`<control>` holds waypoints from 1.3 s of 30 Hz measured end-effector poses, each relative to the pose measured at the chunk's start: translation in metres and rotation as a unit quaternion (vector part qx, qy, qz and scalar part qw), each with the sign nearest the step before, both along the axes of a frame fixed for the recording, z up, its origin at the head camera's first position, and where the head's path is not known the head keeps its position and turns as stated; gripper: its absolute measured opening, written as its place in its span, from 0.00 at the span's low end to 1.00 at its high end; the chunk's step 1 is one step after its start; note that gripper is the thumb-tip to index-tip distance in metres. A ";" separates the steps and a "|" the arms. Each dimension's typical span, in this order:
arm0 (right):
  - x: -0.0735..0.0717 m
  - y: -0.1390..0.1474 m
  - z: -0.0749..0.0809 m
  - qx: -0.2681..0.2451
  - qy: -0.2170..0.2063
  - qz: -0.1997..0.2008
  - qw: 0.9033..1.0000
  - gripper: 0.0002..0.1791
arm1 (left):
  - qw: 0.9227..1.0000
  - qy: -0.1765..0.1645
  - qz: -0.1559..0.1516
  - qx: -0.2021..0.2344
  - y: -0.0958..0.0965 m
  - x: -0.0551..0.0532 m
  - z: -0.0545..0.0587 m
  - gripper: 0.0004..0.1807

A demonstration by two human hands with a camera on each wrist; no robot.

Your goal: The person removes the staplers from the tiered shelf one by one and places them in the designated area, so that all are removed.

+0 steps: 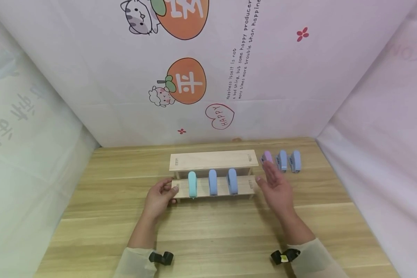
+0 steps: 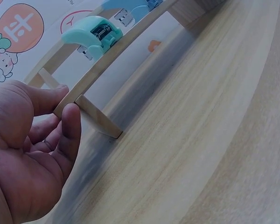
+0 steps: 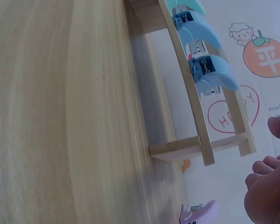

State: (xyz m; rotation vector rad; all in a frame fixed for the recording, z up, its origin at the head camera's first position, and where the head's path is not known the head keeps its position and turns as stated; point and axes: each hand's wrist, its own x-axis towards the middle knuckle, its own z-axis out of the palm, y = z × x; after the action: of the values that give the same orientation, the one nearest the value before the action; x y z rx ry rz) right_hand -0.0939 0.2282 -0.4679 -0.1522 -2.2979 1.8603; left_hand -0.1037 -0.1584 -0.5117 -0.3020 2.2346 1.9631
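Note:
A two-tier wooden stand (image 1: 201, 192) is on the table. Its front tier carries one mint stapler (image 1: 192, 184) and two blue staplers, a middle one (image 1: 212, 182) and a right one (image 1: 232, 181). My left hand (image 1: 159, 199) pinches the left end of that tier, thumb on top and fingers curled beneath, as the left wrist view shows. Off the stand's right end, my right hand (image 1: 278, 189) is held with fingers extended and nothing in it. Its fingertips come close to a purple stapler (image 1: 266, 156), partly hidden behind them in the head view.
Two more blue staplers, one nearer (image 1: 282, 160) and one farther right (image 1: 295, 161), stand beside the purple one. The stand's upper tier (image 1: 212, 160) is bare. A printed white cloth (image 1: 264, 116) rises behind the wooden table (image 1: 208, 239), with white cloth on both sides.

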 end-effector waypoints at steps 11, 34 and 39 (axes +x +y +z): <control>0.003 -0.012 -0.001 -0.001 0.024 0.009 1.000 0.36 | 1.000 0.002 -0.002 0.002 0.000 0.002 0.001 0.29; 0.014 -0.033 -0.007 -0.012 0.039 0.026 0.999 0.34 | 1.000 0.006 0.002 0.007 0.001 0.001 -0.001 0.30; 0.016 -0.039 -0.010 0.004 0.055 0.039 0.998 0.35 | 1.000 0.007 -0.001 -0.004 0.001 0.000 -0.001 0.30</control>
State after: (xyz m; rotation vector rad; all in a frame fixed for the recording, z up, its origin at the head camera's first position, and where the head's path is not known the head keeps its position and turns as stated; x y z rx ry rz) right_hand -0.0784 0.1893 -0.4774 0.0391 -2.2672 1.8466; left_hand -0.1037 -0.1573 -0.5123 -0.2882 2.2514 1.9629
